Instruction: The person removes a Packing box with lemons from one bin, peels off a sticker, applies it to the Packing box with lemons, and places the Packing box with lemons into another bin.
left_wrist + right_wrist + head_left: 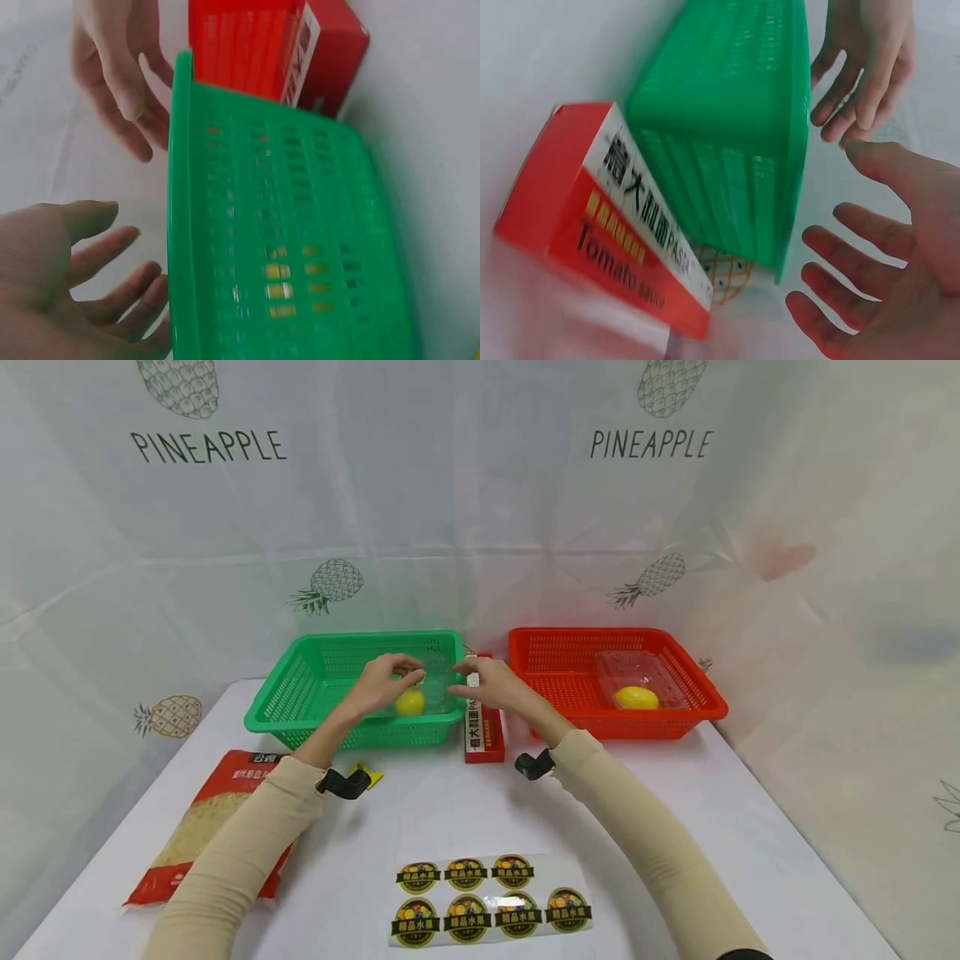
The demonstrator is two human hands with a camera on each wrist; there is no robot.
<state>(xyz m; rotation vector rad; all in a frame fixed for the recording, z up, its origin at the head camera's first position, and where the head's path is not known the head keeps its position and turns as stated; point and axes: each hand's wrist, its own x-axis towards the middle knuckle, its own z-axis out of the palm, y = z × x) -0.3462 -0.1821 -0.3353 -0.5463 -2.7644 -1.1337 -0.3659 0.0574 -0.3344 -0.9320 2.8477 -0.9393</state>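
Over the front right of a green plastic basket [300,726], my left hand [384,682] hovers with its fingers loosely bent and apart. My right hand [492,683] faces it near the basket's right end, fingers spread in the right wrist view. Neither hand holds anything. Below and between them, a clear plastic box [437,675] lies inside the basket with a yellow lemon [410,702]. The left hand partly hides the box. Beside the basket, under the right hand, stands a red and white tomato pasta sauce box [622,217].
At the right, a red basket [600,724] holds another clear box [637,670] and a lemon [637,697]. A red pasta bag [217,810] lies at left, a small yellow packet [367,774] near the left wrist. A sheet of round fruit stickers [487,902] lies in front.
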